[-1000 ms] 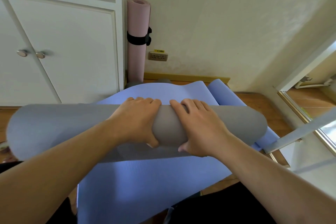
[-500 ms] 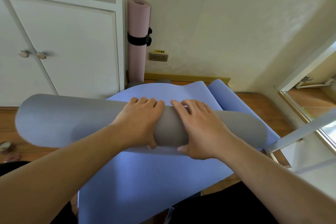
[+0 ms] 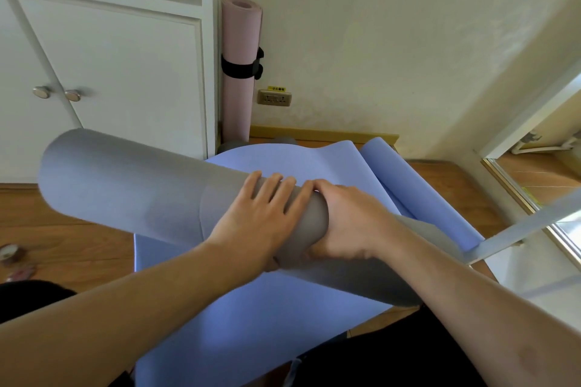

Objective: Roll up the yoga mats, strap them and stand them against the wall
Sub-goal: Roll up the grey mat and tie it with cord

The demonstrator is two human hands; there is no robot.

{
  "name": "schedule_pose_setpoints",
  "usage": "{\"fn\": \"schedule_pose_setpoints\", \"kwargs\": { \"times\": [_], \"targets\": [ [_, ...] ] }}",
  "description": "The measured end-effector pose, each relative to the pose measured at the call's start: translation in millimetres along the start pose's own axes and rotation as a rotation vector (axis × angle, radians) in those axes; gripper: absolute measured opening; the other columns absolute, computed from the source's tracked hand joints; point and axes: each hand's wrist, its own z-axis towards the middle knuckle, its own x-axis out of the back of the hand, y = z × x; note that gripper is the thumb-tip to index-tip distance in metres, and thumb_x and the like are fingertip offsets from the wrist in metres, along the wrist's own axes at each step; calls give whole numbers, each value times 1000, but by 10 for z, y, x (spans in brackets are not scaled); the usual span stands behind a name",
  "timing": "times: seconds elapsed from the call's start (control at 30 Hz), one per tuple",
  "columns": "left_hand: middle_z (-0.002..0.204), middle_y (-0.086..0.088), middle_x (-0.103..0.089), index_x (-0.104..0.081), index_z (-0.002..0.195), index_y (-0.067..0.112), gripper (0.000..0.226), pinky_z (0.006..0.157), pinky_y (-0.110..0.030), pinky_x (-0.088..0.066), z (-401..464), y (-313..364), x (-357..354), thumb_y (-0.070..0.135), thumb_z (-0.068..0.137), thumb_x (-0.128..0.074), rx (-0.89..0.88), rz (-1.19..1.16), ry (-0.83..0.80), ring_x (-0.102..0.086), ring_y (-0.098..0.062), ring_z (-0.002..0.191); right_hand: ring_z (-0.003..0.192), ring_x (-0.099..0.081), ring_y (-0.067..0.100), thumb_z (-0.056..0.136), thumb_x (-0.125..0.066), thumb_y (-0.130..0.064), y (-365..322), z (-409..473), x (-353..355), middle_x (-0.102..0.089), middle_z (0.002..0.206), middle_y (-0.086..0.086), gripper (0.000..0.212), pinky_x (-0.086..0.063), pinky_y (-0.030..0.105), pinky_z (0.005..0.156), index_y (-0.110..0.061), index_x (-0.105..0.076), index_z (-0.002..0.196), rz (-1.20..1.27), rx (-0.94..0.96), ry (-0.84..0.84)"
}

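- Three yoga mats show: one grey mat (image 3: 132,188) rolled into a thick tube, one blue mat (image 3: 251,317) spread flat on the floor with its far end partly curled, and one pink mat (image 3: 240,72) rolled up.
- The pink mat stands upright in the corner between the white cabinet (image 3: 119,78) and the wall (image 3: 393,41), bound by one black strap (image 3: 240,70).
- The grey roll lies slantwise above the blue mat, its left end raised and its right end low near the person's lap.
- The floor (image 3: 78,248) is brown wood; the cabinet has two round knobs (image 3: 56,93), and one socket plate (image 3: 274,98) sits low on the wall. Two small tape rolls (image 3: 12,252) lie at the far left, too blurred to describe further.
- The left hand (image 3: 257,220) lies over the roll's middle, fingers straight and spread, pressing down.
- The right hand (image 3: 345,223) wraps the roll just beside it, fingers curled round the tube and thumb underneath.
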Motion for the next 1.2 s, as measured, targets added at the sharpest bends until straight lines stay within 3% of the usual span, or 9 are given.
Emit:
{"fn": "schedule_pose_setpoints", "kwargs": {
  "times": [0.17,0.27,0.37,0.47,0.63,0.8,0.93,1.1,1.2],
  "targets": [
    [146,-20,-42,-20,156,6,127,119,-56,-30,11,46,16,46,60,-92,-24,29,9,-42,-40,133,95,-64,8,48,-86,-70,12,-25,30,-66,110,-19,95,-60,39,82,-47,-47,132,106,-48,-56],
    [145,-16,-46,-27,152,10,114,114,-52,-36,51,8,5,45,63,-89,-32,14,4,-45,-37,131,108,-61,11,57,-85,-72,-29,-77,67,-59,123,-17,101,-55,35,86,-45,-38,142,97,-17,-79],
    [140,-8,-51,-32,151,15,109,109,-46,-39,104,-139,36,51,62,-85,20,-24,-21,-50,-32,125,132,-45,20,67,-83,-74,-83,-155,93,-43,145,-5,117,-42,35,102,-36,-21,158,-147,79,47],
    [130,0,-53,-35,146,21,107,103,-42,-40,119,-327,72,62,58,-79,90,-100,-58,-53,-26,117,140,-39,30,57,-88,-76,-86,-133,16,-35,154,7,144,-33,43,120,-23,-8,165,-419,131,144],
    [129,3,-55,-37,145,24,108,103,-41,-42,52,-389,57,70,55,-74,74,-160,-83,-54,-24,116,115,-57,30,64,-81,-70,-78,-35,-121,-53,132,6,118,-46,44,98,-21,-28,156,-446,147,161],
    [155,-15,-33,-7,161,17,134,122,-49,-28,18,-202,-1,62,62,-85,85,-34,-35,-37,-36,142,102,-62,22,65,-78,-64,-70,-21,23,-60,113,-7,88,-49,41,85,-36,-39,139,-218,67,89],
    [147,-14,-39,-16,156,12,119,117,-50,-31,26,-158,28,53,68,-84,83,11,-46,-42,-36,133,102,-61,18,60,-83,-70,-26,-52,94,-59,115,-11,93,-51,39,84,-41,-40,138,-95,11,-4],
    [133,-3,-48,-29,149,18,105,105,-42,-37,86,-183,87,56,65,-80,81,-71,-65,-49,-28,120,142,-39,29,65,-82,-72,-124,-134,-59,-37,155,6,128,-35,44,119,-22,-16,163,-381,166,134],
    [129,4,-53,-37,146,24,106,105,-39,-39,93,-240,92,65,57,-78,96,-184,-36,-52,-23,117,130,-49,34,57,-89,-73,-154,-72,-130,-45,145,11,140,-40,49,110,-17,-16,163,-484,128,174]
  ]
}}
